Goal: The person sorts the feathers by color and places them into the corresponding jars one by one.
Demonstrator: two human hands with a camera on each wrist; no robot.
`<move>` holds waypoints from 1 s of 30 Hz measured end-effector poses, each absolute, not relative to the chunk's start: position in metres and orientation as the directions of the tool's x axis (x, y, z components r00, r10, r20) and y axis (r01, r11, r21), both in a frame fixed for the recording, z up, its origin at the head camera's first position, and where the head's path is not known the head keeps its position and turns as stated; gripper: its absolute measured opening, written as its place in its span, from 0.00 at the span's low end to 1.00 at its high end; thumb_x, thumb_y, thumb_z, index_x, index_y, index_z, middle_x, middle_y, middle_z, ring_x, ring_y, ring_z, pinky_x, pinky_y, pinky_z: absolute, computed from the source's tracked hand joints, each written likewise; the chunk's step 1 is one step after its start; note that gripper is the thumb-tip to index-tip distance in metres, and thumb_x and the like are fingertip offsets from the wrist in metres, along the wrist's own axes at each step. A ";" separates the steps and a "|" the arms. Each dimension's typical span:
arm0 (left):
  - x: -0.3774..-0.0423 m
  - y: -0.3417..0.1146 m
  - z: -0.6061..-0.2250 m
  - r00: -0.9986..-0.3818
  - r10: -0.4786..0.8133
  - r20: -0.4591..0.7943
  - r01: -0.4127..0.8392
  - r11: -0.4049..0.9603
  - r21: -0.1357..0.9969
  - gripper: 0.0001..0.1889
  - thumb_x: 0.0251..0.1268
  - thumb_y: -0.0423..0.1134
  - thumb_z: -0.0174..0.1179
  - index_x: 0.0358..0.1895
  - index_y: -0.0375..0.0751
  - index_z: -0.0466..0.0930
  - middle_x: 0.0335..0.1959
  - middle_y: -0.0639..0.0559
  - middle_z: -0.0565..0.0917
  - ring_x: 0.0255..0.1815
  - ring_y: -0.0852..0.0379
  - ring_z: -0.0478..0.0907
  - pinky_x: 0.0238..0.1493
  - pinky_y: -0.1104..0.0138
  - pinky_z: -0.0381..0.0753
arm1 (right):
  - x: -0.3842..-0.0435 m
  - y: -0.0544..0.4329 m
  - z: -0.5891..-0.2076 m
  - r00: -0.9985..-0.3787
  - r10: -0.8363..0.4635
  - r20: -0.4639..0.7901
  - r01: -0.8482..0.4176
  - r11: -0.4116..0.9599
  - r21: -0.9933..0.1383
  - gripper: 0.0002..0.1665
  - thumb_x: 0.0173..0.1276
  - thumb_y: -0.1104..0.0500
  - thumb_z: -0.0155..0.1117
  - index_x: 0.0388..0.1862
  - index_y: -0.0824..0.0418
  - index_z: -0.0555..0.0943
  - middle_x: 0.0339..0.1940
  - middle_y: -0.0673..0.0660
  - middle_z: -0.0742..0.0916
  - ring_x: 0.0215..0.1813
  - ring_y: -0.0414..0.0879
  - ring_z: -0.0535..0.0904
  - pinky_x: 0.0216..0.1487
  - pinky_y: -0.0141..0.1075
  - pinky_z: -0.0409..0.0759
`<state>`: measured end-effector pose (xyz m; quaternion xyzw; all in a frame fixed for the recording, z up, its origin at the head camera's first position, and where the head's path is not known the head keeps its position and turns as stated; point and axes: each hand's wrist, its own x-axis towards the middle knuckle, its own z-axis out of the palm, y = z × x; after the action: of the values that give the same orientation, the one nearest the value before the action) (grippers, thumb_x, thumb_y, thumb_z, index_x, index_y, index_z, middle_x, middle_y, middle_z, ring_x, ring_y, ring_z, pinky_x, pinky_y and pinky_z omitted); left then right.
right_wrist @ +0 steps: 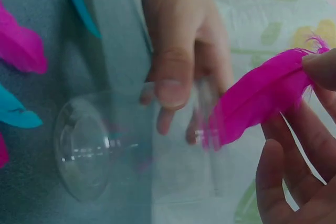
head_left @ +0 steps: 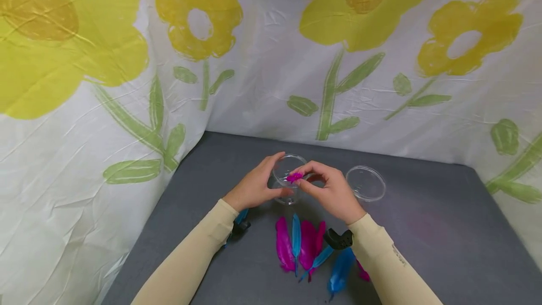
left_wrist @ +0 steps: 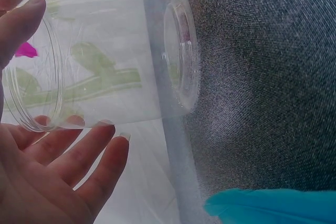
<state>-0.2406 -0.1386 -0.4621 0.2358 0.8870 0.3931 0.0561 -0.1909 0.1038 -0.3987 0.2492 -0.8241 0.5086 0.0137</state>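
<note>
The head view showed the left hand (head_left: pixel 253 185) gripping a clear jar (head_left: pixel 281 173) on the dark cloth (head_left: pixel 427 258), while the right hand (head_left: pixel 332 192) pinched a pink feather (head_left: pixel 295 177) at its mouth. A firm but gentle hold seemed best, keeping the jar steady. The lid (head_left: pixel 366 184) lay flat to the right. On the near side lay loose pink feathers (head_left: pixel 284 244) and blue feathers (head_left: pixel 340 272); the right wrist camera (head_left: pixel 338 239) hung over some and might have swept them aside.

The left wrist view showed the thumb at the rim and the fingers along the opposite side; the thumb partly crowded the opening and was better kept clear of it.

In the right wrist view, thumb and fingers pinched the feather's fluffy end, its other end overlapping the rim. Lining it up lengthwise would likely have spared the vane from bending. Whether that end was already inside could not be told.
</note>
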 end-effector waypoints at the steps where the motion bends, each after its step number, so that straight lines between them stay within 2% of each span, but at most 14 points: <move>1: -0.241 -0.138 -0.462 -0.882 0.463 0.086 0.375 0.580 0.723 0.57 0.63 0.68 0.73 0.89 0.59 0.49 0.84 0.53 0.65 0.81 0.49 0.71 0.76 0.45 0.78 | -0.192 0.104 -0.400 -0.879 -0.391 0.273 -0.421 0.367 -0.830 0.07 0.78 0.54 0.72 0.50 0.43 0.88 0.53 0.42 0.92 0.57 0.40 0.88 0.61 0.41 0.87; 9: -0.239 -0.136 -0.461 -0.874 0.475 0.102 0.392 0.565 0.726 0.57 0.64 0.66 0.74 0.89 0.57 0.49 0.84 0.51 0.65 0.81 0.48 0.71 0.76 0.45 0.79 | -0.200 0.104 -0.412 -0.895 -0.348 0.278 -0.410 0.400 -0.819 0.05 0.78 0.53 0.72 0.49 0.44 0.88 0.51 0.43 0.92 0.57 0.48 0.87 0.61 0.50 0.87; 19: -0.238 -0.138 -0.463 -0.867 0.485 0.118 0.412 0.564 0.715 0.57 0.65 0.65 0.74 0.89 0.57 0.49 0.84 0.51 0.65 0.81 0.48 0.72 0.76 0.46 0.79 | -0.208 0.101 -0.424 -0.903 -0.298 0.309 -0.417 0.445 -0.792 0.05 0.75 0.54 0.75 0.46 0.49 0.87 0.66 0.49 0.88 0.67 0.47 0.80 0.62 0.55 0.85; 30: -0.240 -0.139 -0.463 -0.879 0.467 0.100 0.390 0.582 0.714 0.56 0.65 0.67 0.72 0.89 0.61 0.47 0.87 0.51 0.62 0.83 0.47 0.69 0.79 0.44 0.75 | -0.207 0.102 -0.426 -0.900 -0.274 0.339 -0.436 0.516 -0.737 0.09 0.74 0.57 0.76 0.50 0.49 0.87 0.70 0.45 0.85 0.69 0.46 0.78 0.63 0.51 0.84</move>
<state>-0.2397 -0.1388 -0.4629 0.2414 0.8879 0.3885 0.0496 -0.2072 0.1020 -0.4261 0.2049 -0.8661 0.4470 0.0901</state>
